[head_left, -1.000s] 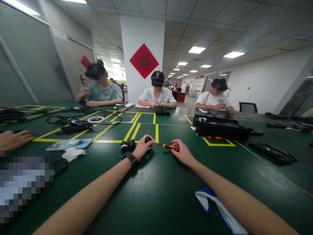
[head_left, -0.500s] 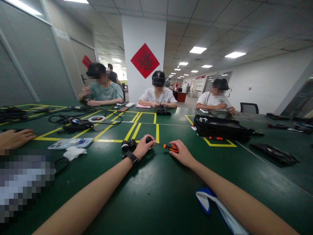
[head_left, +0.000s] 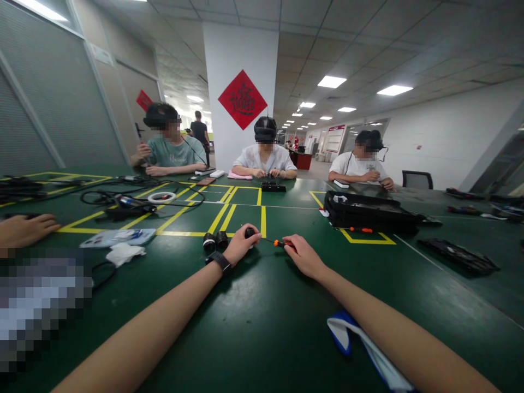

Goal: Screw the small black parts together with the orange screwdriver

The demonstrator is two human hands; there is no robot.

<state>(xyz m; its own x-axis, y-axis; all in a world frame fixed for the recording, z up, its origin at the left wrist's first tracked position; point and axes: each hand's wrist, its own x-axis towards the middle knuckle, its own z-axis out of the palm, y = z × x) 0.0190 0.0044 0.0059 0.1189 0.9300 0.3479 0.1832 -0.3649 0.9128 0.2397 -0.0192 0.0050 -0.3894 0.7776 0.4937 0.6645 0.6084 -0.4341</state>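
Near the middle of the green table, my left hand [head_left: 240, 245] grips a small round black part [head_left: 249, 233], with a dark watch on the wrist. To its right, my right hand [head_left: 303, 255] is closed around the orange and black handle of a screwdriver [head_left: 279, 243]. The screwdriver's thin shaft points left toward the black part; whether its tip touches is too small to tell. Two black cylindrical parts [head_left: 215, 241] stand just left of my left hand.
A black open case [head_left: 368, 210] and an orange tool [head_left: 361, 230] lie right of centre. Cables [head_left: 102, 196], a bag [head_left: 118, 238] and a crumpled tissue [head_left: 125, 254] are on the left. A blue-edged white strap [head_left: 360, 338] lies beneath my right forearm. Three people sit opposite; another person's hand [head_left: 35, 229] rests at left.
My right fingers have shifted around the screwdriver handle, covering more of it. My left hand has barely moved. In the background a standing person has moved into clearer view.
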